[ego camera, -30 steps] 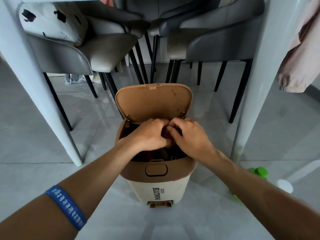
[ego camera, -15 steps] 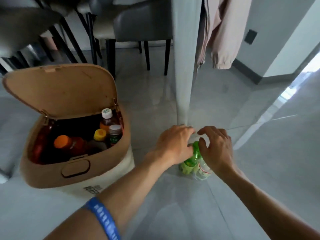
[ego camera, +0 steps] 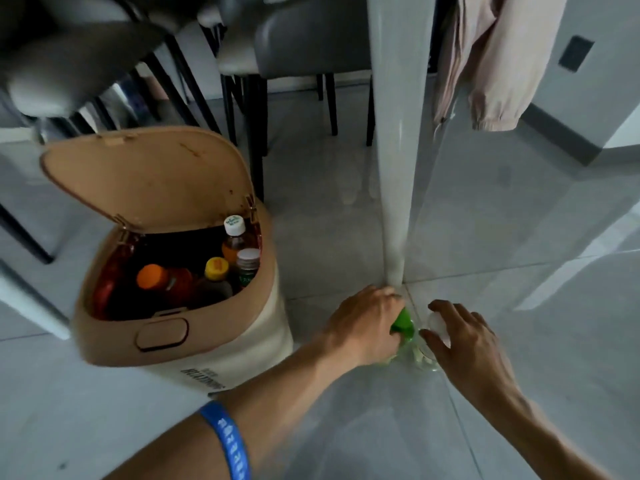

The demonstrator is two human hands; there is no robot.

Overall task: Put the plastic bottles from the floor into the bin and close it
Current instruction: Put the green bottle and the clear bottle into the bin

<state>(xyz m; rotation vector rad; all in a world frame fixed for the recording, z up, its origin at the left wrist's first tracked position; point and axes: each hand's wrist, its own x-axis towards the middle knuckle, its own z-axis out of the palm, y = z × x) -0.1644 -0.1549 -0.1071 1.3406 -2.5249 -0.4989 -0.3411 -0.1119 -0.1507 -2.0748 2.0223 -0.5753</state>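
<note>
Bin (ego camera: 221,344) left of centre, lid (ego camera: 149,181) up, several bottles inside already. Lower centre: left hand (ego camera: 367,327) closed on green bottle (ego camera: 403,323) on floor; right hand (ego camera: 467,341) wrapping clear bottle (ego camera: 437,323), grip unclear. Left: 2 bottles, lid.

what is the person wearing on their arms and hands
Both arms are bare, with no sleeves in view. The left forearm has a blue wristband with pale printed characters running round it; they are too blurred to read. The left hand and right hand show no gloves, rings or watch.
</note>
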